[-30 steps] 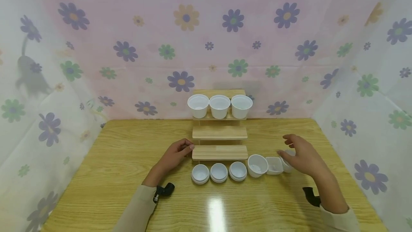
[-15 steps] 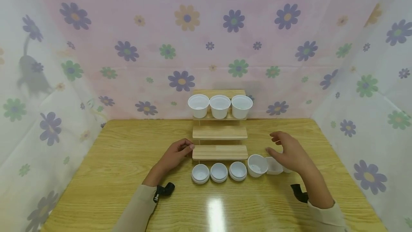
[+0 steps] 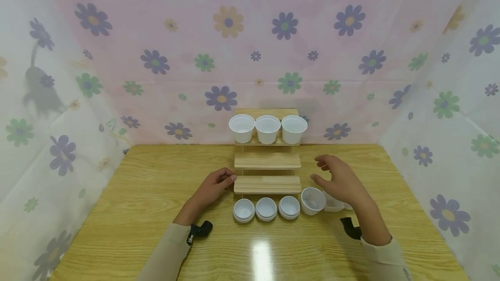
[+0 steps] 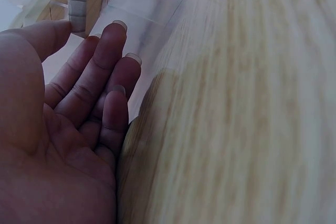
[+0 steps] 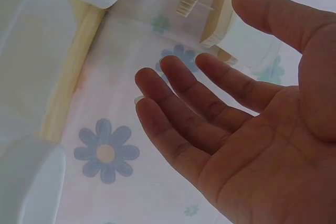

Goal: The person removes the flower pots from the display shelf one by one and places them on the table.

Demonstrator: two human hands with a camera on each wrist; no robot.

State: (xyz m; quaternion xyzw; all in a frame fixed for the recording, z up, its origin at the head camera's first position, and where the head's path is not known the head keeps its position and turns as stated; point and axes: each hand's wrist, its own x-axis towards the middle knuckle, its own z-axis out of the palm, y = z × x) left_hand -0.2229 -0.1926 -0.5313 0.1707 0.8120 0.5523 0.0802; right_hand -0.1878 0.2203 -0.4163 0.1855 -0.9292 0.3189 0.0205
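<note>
At the rack's (image 3: 267,160) 4 o'clock, our right hand (image 3: 340,181) is loosely spread, empty; left hand (image 3: 212,184) pinches shelf (image 3: 267,184), 8 o'clock. Dipping low could tip our cup (image 3: 313,200).

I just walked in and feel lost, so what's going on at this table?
A person's left hand touches the left end of the lowest step on a wooden tiered stand. Their right hand is in the air to the right of the stand, holding nothing. Three white cups stand side by side on an upper step. On the table in front are three small round pots, with a larger cup and a squarish tub to their right; the right hand partly hides the tub.
</note>
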